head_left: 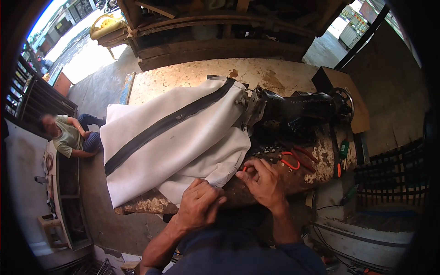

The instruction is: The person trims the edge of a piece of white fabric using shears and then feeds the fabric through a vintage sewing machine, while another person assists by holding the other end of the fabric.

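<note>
A large white sheet of fabric (151,123) with a black strip (169,120) sewn along it drapes over the worktable. Its right end lies under the needle end of a black sewing machine (298,107). My left hand (200,204) is curled closed at the near lower edge of the fabric; what it pinches, if anything, is hidden. My right hand (265,183) is closed with thumb and fingers together around a small orange-red object (244,169), whose kind I cannot make out, beside the fabric's stitched edge.
Orange-handled scissors (289,161) and a red-handled tool (306,153) lie right of my hand. A green-handled screwdriver (343,149) sits farther right. A person (68,135) sits at left. A wooden cabinet (220,50) stands behind the worn worktable (151,87).
</note>
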### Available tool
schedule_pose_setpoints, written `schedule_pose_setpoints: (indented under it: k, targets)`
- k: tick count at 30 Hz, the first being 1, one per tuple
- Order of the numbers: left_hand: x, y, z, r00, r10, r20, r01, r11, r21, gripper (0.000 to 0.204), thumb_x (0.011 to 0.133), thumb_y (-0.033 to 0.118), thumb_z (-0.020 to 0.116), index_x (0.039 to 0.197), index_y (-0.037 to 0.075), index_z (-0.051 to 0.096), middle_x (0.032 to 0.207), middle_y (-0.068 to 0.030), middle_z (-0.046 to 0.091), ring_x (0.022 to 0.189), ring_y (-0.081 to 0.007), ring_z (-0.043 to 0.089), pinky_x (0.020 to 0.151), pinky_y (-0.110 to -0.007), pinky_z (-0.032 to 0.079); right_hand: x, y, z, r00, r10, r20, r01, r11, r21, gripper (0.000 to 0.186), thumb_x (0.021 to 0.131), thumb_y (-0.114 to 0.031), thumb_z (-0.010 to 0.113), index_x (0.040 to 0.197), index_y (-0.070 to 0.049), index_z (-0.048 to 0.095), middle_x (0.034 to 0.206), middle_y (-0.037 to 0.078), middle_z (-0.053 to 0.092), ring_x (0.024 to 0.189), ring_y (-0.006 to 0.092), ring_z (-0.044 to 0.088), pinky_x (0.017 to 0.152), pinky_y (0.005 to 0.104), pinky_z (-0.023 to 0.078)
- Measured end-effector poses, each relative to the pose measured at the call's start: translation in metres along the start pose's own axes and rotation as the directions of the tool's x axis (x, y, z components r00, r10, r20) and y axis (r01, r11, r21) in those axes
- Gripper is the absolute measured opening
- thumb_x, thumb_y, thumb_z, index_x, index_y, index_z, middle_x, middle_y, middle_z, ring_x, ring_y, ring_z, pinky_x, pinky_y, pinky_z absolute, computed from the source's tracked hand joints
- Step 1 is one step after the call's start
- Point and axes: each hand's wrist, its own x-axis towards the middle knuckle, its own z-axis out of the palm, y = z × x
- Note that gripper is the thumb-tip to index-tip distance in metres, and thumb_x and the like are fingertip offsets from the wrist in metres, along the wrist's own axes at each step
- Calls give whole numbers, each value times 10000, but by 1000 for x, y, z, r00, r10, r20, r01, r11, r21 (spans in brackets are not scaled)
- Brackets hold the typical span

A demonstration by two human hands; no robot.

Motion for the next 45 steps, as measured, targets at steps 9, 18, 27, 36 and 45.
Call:
schedule_pose_setpoints:
  k: [9, 18, 27, 36, 45]
  targets:
    - [-13, 1, 18, 996, -81, -38, 89, 898, 431, 353, 847, 127, 776, 1185, 84, 682, 1058, -101, 617, 991, -303, 609, 918, -464, 436, -2, 17, 15, 970, -188, -154, 233, 900, 369, 182, 1028, -167, 700, 975, -1, 753, 883, 94, 693, 627, 151, 603, 631, 319, 514]
    - [-33, -14, 28, 991, -114, 73, 63, 865, 498, 538, 806, 152, 703, 1344, 152, 688, 1211, -87, 604, 1183, -286, 581, 1019, -483, 421, -40, -14, 28, 984, -106, 146, -30, 703, 710, 244, 1094, -186, 576, 899, -41, 608, 756, -1, 577, 594, 70, 480, 551, 260, 383]
    - [-26, -20, 30, 999, -38, -2, 32, 799, 600, 382, 835, 119, 700, 1217, 118, 727, 1071, -78, 656, 1042, -258, 650, 930, -444, 471, -7, 22, -30, 915, -86, -394, 21, 986, -166, 284, 970, -90, 715, 1249, -39, 714, 985, 126, 737, 826, 283, 732, 744, 374, 573]
    - [18, -49, 7, 708, -606, -363, 656, 754, 19, 463, 1064, 280, 609, 726, -36, 619, 563, -181, 463, 503, -259, 420, 550, -421, 380, 74, 41, 20, 865, -442, -236, 437, 896, -74, 285, 876, -81, 800, 1154, -37, 757, 1045, 116, 738, 945, 289, 715, 833, 390, 582]
    - [13, -56, 5, 638, -676, -369, 687, 716, -122, 490, 1075, 321, 608, 731, -29, 616, 551, -72, 442, 539, -147, 410, 542, -384, 372, 98, 39, 23, 790, -585, -183, 566, 811, -149, 151, 848, -57, 804, 988, -39, 748, 974, 92, 742, 877, 289, 721, 759, 385, 602]
